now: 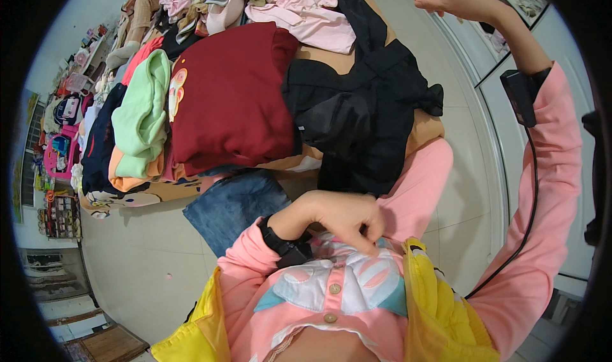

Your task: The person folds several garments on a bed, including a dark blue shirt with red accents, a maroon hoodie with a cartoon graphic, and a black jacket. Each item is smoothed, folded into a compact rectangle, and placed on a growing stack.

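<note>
My left hand (345, 216) is over my lap, in front of my pink buttoned top (330, 285). Its fingers are curled, the index finger pointing down, and I see nothing held. Raised at the upper right, my right hand (444, 1) has bent fingers; the frame's top edge cuts it off and no object shows in it. Before me lie a dark red sweatshirt (234, 94) and, to its right, a crumpled black garment (363, 108) that hangs towards my knee. Blue denim (236, 206) hangs down nearest my left forearm.
A pale green garment (143, 108) lies on a stack at the left. Pink clothing (306, 18) is heaped at the back. Another person's leg (138, 20) shows at the upper left. White cabinet doors (530, 180) stand right; shelves with goods (60, 216) stand far left.
</note>
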`<state>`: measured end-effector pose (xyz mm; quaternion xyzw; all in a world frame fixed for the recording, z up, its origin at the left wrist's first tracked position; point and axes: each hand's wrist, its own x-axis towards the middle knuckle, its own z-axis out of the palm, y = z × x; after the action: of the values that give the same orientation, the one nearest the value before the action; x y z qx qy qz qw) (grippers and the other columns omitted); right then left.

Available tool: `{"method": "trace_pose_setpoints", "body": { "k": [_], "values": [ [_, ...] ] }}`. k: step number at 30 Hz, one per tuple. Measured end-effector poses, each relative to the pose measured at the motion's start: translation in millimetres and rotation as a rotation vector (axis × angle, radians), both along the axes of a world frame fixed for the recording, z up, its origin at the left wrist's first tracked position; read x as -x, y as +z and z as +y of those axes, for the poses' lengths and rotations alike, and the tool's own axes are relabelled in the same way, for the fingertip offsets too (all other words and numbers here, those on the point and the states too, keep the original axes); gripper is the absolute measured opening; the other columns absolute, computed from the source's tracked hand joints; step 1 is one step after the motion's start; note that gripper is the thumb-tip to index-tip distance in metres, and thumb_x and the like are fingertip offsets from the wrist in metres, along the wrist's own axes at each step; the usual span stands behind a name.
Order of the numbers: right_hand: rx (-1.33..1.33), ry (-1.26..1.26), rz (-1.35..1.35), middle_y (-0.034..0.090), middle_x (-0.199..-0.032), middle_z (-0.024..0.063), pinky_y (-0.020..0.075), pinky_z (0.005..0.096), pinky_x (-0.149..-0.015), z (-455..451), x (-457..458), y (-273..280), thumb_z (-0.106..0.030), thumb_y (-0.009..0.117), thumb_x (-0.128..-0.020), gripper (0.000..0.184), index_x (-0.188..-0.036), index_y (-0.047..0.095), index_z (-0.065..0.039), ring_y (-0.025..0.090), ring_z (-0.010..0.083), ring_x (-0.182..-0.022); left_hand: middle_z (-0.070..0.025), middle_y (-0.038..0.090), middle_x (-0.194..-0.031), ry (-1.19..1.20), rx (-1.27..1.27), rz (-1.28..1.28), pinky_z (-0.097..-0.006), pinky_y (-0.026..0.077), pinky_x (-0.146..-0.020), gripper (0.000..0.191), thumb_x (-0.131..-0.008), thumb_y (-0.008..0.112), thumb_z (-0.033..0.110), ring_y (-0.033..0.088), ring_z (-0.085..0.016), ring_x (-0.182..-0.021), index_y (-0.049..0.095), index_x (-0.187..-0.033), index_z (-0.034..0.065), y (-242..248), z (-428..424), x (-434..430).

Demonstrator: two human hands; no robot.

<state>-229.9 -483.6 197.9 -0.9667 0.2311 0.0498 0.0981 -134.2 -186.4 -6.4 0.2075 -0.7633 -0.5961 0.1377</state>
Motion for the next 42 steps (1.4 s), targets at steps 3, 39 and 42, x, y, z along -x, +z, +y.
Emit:
{"method": "trace_pose_setpoints", "body": {
  "k": [3,39,42],
  "values": [
    [-0.018,-0.013,0.017,0.070,-0.081,0.0094,0.0528,0.0321,-0.068,-18,6,-6,-0.023,0.059,-0.097,0.026,-0.095,0.067,0.002,0.067,0.0174,-0.074,-0.0188,0.051,-0.059,-0.155,-0.068,0.192,-0.0411,0.039,-0.053,0.044,-0.098,0.055,0.026,0.051,-0.031,-0.054,0.056,-0.066,-0.0045,-7,18,13],
    [-0.454,-0.121,-0.432,0.062,-0.100,0.0084,0.0478,0.0291,-0.079,-52,14,-200,-0.033,0.060,-0.099,0.040,-0.125,0.054,-0.003,0.058,0.0147,-0.091,-0.0215,0.057,-0.131,-0.243,-0.032,0.422,-0.0380,0.039,-0.104,0.057,-0.093,0.064,0.035,0.051,-0.035,-0.124,0.052,-0.133,-0.0041,0,19,49],
    [-0.609,-0.180,-0.536,0.062,-0.114,0.0090,0.0455,0.0285,-0.092,-41,12,-214,-0.034,0.067,-0.094,0.052,-0.131,0.052,-0.002,0.057,0.0153,-0.106,-0.0222,0.057,-0.130,-0.028,0.043,0.537,-0.0414,0.041,-0.103,0.048,-0.090,0.072,0.025,0.055,-0.036,-0.119,0.060,-0.125,-0.0055,9,10,-3]
  ]
}}
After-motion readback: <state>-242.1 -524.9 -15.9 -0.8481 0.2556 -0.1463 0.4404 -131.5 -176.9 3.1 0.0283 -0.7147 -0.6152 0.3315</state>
